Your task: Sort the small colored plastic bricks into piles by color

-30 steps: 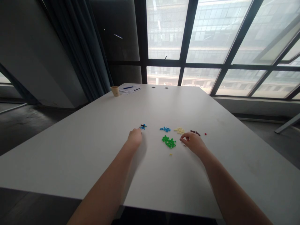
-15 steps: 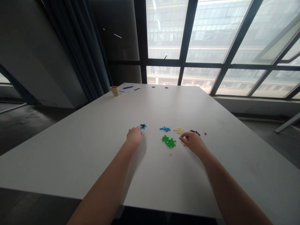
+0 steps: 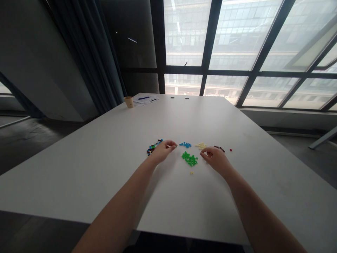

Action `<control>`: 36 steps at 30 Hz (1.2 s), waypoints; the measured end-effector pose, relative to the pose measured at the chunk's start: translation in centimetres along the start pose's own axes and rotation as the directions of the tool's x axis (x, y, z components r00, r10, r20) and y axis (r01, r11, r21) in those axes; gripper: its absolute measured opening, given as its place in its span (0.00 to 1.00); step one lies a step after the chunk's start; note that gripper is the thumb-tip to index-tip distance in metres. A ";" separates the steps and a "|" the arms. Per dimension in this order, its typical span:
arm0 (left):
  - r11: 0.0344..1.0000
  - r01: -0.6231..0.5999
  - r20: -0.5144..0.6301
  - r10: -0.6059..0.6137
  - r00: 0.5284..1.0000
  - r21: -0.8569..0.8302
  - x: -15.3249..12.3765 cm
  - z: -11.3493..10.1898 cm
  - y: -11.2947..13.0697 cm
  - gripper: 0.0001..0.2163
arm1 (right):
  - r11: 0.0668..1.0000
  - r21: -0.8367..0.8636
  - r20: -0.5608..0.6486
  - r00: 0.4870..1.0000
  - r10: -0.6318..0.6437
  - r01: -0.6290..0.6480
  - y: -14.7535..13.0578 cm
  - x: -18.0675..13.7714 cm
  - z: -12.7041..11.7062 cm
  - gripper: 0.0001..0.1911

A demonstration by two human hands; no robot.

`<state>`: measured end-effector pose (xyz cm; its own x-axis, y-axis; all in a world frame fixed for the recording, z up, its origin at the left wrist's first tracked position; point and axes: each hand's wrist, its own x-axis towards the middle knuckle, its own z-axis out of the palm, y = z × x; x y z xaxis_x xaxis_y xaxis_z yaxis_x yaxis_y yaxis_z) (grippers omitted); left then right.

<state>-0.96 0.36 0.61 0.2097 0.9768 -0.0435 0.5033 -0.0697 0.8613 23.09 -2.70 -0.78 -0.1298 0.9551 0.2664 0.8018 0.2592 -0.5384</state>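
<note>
Carrying a likely green piece [image 3: 176, 146] off the mixed pile [image 3: 151, 149], left hand [image 3: 162, 150] pinches near blue pieces [image 3: 185, 144] — right hand [image 3: 216, 156], grip unclear.

And here before me it's a smooth white table [image 3: 171, 196], mostly matt, taking a soft sheen toward the window! Now the plastic: my green bricks [image 3: 189, 159], blue bricks [image 3: 186, 144] and cream bricks [image 3: 202, 146], all hard-looking. Over to a matt cup [image 3: 129, 102], paper by its look, beside flat paper sheets [image 3: 146, 101]; behind, a dull cloth curtain [image 3: 81, 52], then smooth, clear window glass [image 3: 184, 38]!
</note>
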 end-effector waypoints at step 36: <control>0.981 -0.153 0.009 0.154 0.988 0.120 -0.4 3.1 0.1 0.10 | 0.984 0.108 0.019 0.990 -0.143 0.140 -1.2 -0.3 0.4 0.07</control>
<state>1.55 -0.66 -0.84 0.2919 0.9527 0.0848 0.5624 -0.2427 0.7904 21.91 -3.27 -0.49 -0.2537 0.9109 0.3255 0.7081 0.4041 -0.5791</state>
